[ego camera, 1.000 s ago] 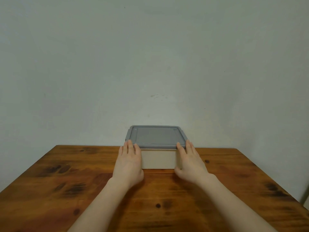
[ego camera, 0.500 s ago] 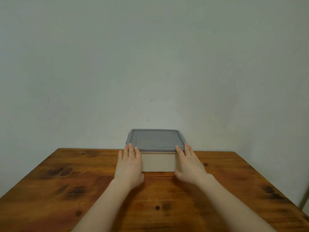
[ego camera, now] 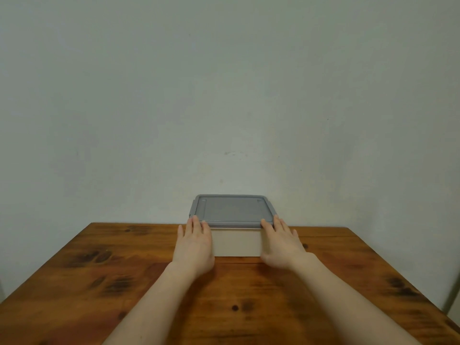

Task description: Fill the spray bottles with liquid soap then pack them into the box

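Pale box (ego camera: 236, 242) under a grey lid (ego camera: 232, 209), left hand (ego camera: 194, 245) and right hand (ego camera: 282, 242) flanking it, fingers straight.

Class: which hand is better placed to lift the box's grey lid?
Neither clearly: left hand and right hand each rest straight fingers at a near corner of the grey lid; both would likely lift.

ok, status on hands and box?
Left hand, right hand open, flanking box at near corners, fingertips at lid edge. Lid on. Nothing blocking.
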### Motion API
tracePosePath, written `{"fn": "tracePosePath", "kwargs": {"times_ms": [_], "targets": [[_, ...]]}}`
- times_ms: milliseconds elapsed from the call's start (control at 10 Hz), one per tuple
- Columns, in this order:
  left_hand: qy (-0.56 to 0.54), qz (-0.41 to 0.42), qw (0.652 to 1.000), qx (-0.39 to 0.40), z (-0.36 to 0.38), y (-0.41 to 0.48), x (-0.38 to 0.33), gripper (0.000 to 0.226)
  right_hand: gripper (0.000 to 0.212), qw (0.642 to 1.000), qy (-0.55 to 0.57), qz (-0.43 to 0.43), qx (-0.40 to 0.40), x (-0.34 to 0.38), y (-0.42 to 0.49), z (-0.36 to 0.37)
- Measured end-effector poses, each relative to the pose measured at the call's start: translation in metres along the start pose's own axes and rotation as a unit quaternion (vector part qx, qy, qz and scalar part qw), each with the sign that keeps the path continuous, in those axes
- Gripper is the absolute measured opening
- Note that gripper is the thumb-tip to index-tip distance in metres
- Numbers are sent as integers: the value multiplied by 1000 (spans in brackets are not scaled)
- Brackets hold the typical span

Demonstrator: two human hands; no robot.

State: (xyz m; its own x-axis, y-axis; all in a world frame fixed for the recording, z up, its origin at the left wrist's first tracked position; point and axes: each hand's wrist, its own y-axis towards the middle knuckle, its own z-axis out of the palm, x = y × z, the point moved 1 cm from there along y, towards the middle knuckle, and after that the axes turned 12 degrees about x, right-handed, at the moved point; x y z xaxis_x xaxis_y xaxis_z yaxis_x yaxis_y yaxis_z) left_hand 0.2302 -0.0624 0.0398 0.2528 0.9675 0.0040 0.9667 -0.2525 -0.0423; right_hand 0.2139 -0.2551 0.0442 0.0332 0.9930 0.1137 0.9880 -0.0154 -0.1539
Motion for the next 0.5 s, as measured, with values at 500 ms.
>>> {"fn": "tracePosePath", "kwargs": {"times_ms": [500], "targets": [[-53, 37, 998, -14, -25, -4, -14, 67, 89, 999, 21, 25, 42, 5, -19, -3]]}}
